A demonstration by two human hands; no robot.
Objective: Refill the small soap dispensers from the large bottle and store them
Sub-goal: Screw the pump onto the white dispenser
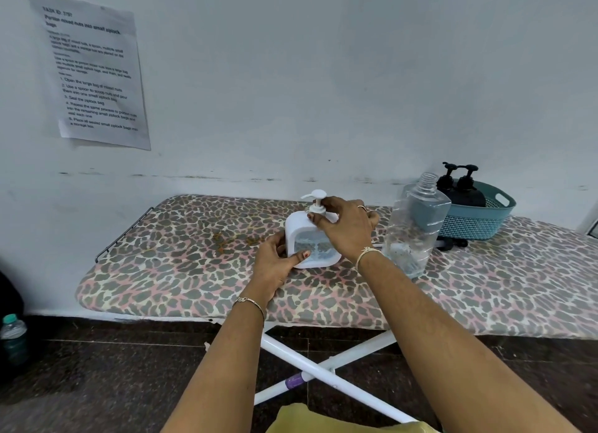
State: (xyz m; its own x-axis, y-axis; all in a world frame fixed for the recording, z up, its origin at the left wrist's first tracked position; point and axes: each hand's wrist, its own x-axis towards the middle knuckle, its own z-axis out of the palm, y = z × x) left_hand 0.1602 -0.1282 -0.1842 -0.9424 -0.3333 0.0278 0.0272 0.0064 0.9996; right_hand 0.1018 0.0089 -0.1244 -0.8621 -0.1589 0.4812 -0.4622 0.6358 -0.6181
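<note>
A small white soap dispenser (301,230) with a clear window stands on the leopard-print ironing board (181,254). My left hand (275,264) grips its lower left side, thumb on the window. My right hand (346,229) pinches the white pump collar (316,208) at its top. The large clear bottle (414,225), uncapped and holding a little liquid, stands just right of my right wrist. Two black pump dispensers (466,186) sit in a teal basket (479,222) at the back right.
The board stands against a white wall with a printed sheet (94,73) taped up at left. A black cap-like object (451,243) lies before the basket. A water bottle (13,339) stands on the dark floor at left. White crossed legs (310,368) show below.
</note>
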